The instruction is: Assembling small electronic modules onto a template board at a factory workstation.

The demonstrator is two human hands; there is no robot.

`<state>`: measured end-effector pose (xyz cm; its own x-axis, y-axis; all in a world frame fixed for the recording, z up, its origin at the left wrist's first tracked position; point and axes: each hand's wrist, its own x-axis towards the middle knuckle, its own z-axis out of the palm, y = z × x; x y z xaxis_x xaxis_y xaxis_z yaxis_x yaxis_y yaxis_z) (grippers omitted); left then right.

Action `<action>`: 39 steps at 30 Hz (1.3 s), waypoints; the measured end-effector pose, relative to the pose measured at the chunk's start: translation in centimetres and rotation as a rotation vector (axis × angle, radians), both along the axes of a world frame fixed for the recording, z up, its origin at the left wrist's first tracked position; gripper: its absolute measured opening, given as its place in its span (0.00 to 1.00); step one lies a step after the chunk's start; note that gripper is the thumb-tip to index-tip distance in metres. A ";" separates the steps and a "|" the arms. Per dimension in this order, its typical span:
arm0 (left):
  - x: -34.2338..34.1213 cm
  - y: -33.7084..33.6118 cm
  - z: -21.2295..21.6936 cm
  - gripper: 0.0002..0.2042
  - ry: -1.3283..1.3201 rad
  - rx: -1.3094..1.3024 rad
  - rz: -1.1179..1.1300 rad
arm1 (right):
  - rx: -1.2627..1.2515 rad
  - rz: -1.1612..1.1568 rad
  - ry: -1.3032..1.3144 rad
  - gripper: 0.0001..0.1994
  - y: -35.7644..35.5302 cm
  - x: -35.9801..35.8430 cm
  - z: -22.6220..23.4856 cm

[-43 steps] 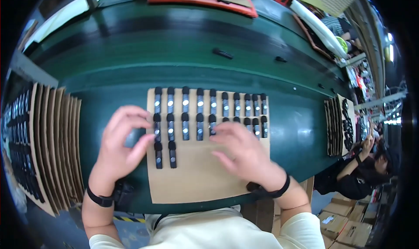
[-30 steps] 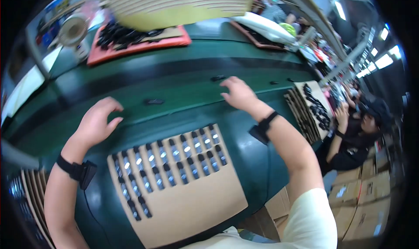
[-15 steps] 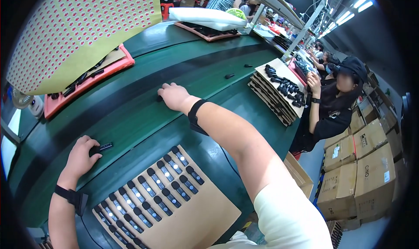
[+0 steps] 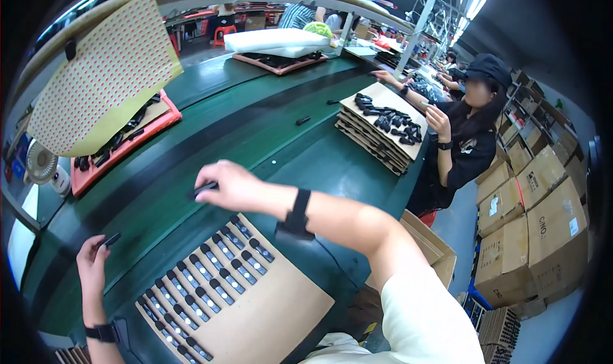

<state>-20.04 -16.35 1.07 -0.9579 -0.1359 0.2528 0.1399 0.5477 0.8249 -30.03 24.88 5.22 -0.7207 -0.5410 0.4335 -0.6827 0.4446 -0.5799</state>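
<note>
the left hand (image 4: 91, 265), out over the green conveyor belt (image 4: 255, 150), pinches a slim black stick-shaped piece (image 4: 113, 239) at the tips of thumb and forefinger, its free end pointing away from the palm. the right hand (image 4: 231, 186) is nearer the middle, its fingers bent and pressed together around a short dark piece (image 4: 207, 187); which end it grips is too small to tell. just below it, on the dark green worktop (image 4: 329, 175), lies a flat brown cardboard sheet (image 4: 281, 300) bearing rows of black and grey stick-shaped units (image 4: 207, 254) with rounded dark heads, all heads facing the same way; the third row has only two units, and the side nearest the body is bare. farther off, a small loose black piece (image 4: 302, 120) lies on the belt, well apart from both hands. carrying two pieces at once, as this seems to be, is best done with a light but sure pinch on the hard body of each one, the grip kept near its middle so it cannot swivel. the right forearm should ride high, so that the black wristband (image 4: 297, 217) and its thin cord clear the rows. with the hands so far apart, glancing at each in turn would help keep both pieces steady.
</note>
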 end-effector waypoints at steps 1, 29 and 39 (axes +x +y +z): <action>1.7 -0.5 0.0 0.08 0.049 0.133 0.018 | -0.090 0.080 -0.007 0.12 -0.4 2.2 0.1; 25.5 18.9 2.4 0.14 0.085 0.543 0.119 | -0.472 0.475 -0.434 0.12 -2.5 21.7 -4.1; 25.8 19.8 2.7 0.12 0.224 0.262 0.106 | -0.466 0.501 -0.313 0.13 -2.2 22.0 -3.0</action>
<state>5.72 3.41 3.77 -0.8598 -0.3192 0.3985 0.2871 0.3433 0.8943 -8.05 22.72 2.19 -0.5633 -0.6475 0.5134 -0.5112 -0.2151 -0.8321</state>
